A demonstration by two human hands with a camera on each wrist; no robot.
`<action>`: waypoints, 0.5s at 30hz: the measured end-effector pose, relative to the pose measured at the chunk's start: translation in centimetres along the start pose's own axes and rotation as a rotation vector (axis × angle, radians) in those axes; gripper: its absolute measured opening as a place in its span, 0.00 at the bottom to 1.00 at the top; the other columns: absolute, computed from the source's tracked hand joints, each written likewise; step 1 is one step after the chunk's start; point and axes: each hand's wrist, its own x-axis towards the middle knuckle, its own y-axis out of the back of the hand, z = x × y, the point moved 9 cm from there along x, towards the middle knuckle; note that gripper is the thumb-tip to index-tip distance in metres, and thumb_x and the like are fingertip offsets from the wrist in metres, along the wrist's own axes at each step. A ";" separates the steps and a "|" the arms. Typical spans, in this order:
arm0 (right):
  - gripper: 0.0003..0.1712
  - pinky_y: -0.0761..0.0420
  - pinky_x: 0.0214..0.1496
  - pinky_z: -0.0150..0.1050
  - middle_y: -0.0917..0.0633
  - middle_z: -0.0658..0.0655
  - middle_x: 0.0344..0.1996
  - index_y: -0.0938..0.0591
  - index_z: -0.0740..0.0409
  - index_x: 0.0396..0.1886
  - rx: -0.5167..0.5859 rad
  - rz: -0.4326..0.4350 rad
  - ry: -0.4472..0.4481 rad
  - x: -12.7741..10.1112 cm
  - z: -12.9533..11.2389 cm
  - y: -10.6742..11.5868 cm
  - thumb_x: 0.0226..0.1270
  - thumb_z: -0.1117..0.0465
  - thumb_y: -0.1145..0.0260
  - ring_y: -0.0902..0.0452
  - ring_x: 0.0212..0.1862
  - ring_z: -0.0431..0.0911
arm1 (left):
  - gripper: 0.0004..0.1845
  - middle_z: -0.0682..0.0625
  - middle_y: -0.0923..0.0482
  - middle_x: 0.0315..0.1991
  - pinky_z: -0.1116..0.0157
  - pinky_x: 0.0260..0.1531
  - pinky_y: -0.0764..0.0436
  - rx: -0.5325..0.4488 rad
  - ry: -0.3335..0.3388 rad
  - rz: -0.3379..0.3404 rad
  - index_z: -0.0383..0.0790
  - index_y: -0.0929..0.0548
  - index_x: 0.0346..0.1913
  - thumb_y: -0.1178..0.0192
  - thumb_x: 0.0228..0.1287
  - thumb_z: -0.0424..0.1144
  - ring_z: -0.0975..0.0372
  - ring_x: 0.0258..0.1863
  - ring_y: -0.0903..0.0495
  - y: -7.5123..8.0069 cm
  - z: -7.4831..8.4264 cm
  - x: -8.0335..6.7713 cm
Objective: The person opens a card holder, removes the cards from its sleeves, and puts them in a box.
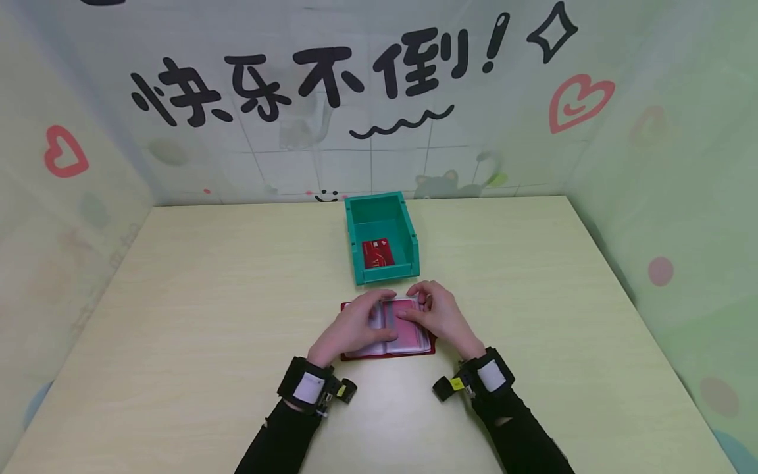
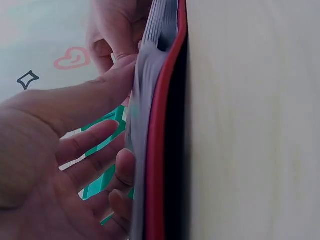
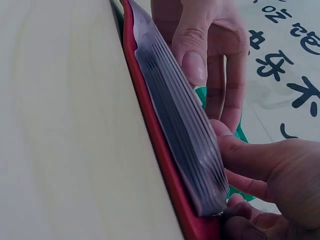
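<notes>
An opened card holder with a red cover and clear plastic sleeves lies on the table in front of me. Pink shows through its right-hand page. My left hand is over the left page, its thumb stretched to the middle fold and its other fingers loosely extended toward the far edge. At the right page, my right hand has its thumb on the pink part and its other fingers curled at the sleeves' far right corner. Both wrist views show the stacked sleeves edge-on, the right thumb against them.
Just beyond the card holder stands a green open bin, with a red card inside. The pale wooden table meets printed cloth walls at the back and sides.
</notes>
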 end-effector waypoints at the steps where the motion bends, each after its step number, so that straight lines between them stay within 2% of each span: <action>1: 0.23 0.30 0.32 0.31 0.25 0.57 0.31 0.19 0.60 0.48 -0.004 0.002 0.004 0.0 0.0 -0.1 0.57 0.56 0.21 0.31 0.34 0.45 | 0.37 0.48 0.22 0.61 0.57 0.53 0.19 -0.015 0.004 0.005 0.45 0.27 0.68 0.25 0.56 0.43 0.55 0.53 0.25 0.1 -0.1 0.0; 4: 0.22 0.30 0.34 0.33 0.24 0.57 0.33 0.17 0.58 0.47 -0.004 0.014 0.007 0.0 0.2 -0.2 0.56 0.54 0.21 0.31 0.36 0.46 | 0.34 0.49 0.21 0.55 0.64 0.41 0.23 -0.062 0.008 0.021 0.46 0.25 0.67 0.25 0.57 0.42 0.58 0.45 0.27 0.4 -0.6 0.0; 7: 0.22 0.30 0.35 0.33 0.24 0.57 0.34 0.16 0.58 0.47 0.010 0.024 0.014 0.0 0.3 -0.2 0.56 0.54 0.21 0.31 0.37 0.46 | 0.30 0.49 0.19 0.54 0.68 0.37 0.25 -0.095 -0.017 0.036 0.45 0.23 0.65 0.27 0.59 0.41 0.59 0.42 0.26 0.6 -1.0 0.1; 11: 0.19 0.30 0.34 0.31 0.23 0.58 0.34 0.16 0.58 0.47 0.049 0.044 0.026 0.0 0.5 -0.1 0.59 0.55 0.23 0.30 0.35 0.44 | 0.26 0.47 0.18 0.57 0.70 0.38 0.23 -0.149 -0.065 0.049 0.42 0.22 0.64 0.30 0.63 0.39 0.59 0.41 0.23 1.0 -1.1 0.1; 15: 0.16 0.31 0.31 0.30 0.24 0.59 0.34 0.15 0.59 0.47 0.074 0.062 0.026 0.0 0.5 0.1 0.63 0.56 0.26 0.30 0.32 0.42 | 0.25 0.45 0.19 0.60 0.70 0.40 0.21 -0.182 -0.082 0.042 0.41 0.23 0.63 0.32 0.65 0.38 0.59 0.42 0.22 1.2 -1.2 0.1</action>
